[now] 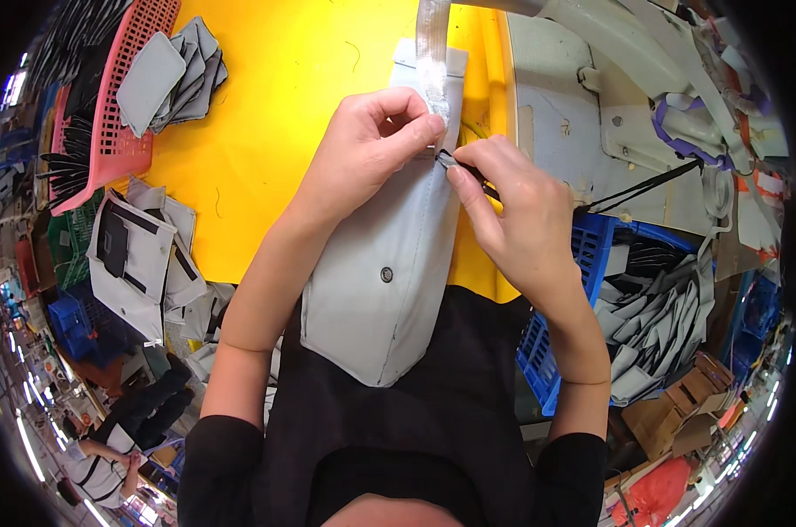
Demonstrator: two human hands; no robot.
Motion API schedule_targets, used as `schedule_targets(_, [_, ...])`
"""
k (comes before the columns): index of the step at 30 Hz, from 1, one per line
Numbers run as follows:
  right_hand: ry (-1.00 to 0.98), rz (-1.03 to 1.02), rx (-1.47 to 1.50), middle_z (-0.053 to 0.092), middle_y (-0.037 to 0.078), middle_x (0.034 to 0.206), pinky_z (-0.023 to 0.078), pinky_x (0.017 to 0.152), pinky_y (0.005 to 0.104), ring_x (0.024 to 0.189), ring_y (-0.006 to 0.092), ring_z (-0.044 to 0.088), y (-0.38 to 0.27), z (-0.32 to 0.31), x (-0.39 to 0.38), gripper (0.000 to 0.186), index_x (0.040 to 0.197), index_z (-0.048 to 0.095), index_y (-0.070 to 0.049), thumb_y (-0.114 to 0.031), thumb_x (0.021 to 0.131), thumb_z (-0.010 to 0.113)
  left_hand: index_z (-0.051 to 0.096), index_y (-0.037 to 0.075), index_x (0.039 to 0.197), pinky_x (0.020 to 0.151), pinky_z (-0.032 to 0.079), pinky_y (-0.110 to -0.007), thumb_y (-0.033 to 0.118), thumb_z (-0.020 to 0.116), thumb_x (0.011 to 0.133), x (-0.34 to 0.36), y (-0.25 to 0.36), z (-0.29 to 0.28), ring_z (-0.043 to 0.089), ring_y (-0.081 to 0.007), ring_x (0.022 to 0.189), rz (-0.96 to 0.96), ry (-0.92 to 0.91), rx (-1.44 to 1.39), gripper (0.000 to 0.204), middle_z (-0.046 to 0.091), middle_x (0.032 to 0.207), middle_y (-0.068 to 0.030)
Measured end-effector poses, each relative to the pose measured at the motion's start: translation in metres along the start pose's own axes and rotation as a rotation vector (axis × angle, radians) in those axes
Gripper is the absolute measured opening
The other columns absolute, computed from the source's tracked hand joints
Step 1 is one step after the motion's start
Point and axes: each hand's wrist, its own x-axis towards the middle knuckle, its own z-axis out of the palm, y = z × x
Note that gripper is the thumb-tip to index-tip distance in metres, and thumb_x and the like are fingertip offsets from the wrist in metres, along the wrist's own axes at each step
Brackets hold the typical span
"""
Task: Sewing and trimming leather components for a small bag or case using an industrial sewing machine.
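A long pale grey sewn fabric piece, with a metal snap near its lower end, lies over the yellow worktop's front edge onto my dark apron. Its upper end is beside a narrow silvery vertical bar. My left hand pinches the piece near its top, at the foot of that bar; whatever is between its fingertips is partly hidden. My right hand is closed on a small dark tool, likely snips, with its tip at the seam just below my left fingers.
A pink basket and grey pieces sit upper left, with sewn panels below. A white machine arm stands upper right above a blue crate of grey pieces. A person is at lower left.
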Motion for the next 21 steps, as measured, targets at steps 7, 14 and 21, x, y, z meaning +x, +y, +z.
schedule_targets(7, [-0.045,-0.037,-0.057,0.061,0.002,0.082,0.043,0.060,0.0293,0.064,0.0195,0.055,0.004,-0.004,0.003,0.008,0.096,0.064,-0.005,-0.010,0.089,0.065,0.065,0.003,0.083,0.068,0.044,-0.019,0.011,0.065,0.093,0.002,0.002,-0.002,0.053,-0.0091,0.070,-0.061,-0.083,-0.033,0.013,0.063,0.076,-0.0041])
schedule_targets(14, [0.028,0.014,0.460,0.057,-0.001,0.076,0.040,0.060,0.0250,0.064,0.0135,0.050,0.023,0.012,0.004,0.011,0.098,0.062,-0.001,-0.010,0.092,0.064,0.064,0.002,0.081,0.066,0.043,-0.019,0.011,0.065,0.093,0.002,0.001,-0.004,0.052,-0.0089,0.068,-0.078,-0.061,-0.025,0.015,0.063,0.076,-0.0038])
schedule_targets(21, [-0.068,0.280,0.890,0.057,-0.001,0.078,0.038,0.060,0.0235,0.066,0.0111,0.048,0.029,0.048,-0.007,0.014,0.100,0.062,0.001,-0.011,0.093,0.064,0.064,0.000,0.075,0.057,0.042,-0.019,0.009,0.066,0.089,-0.001,-0.003,-0.001,0.049,-0.0073,0.060,0.253,0.278,0.323,0.017,0.060,0.067,-0.0013])
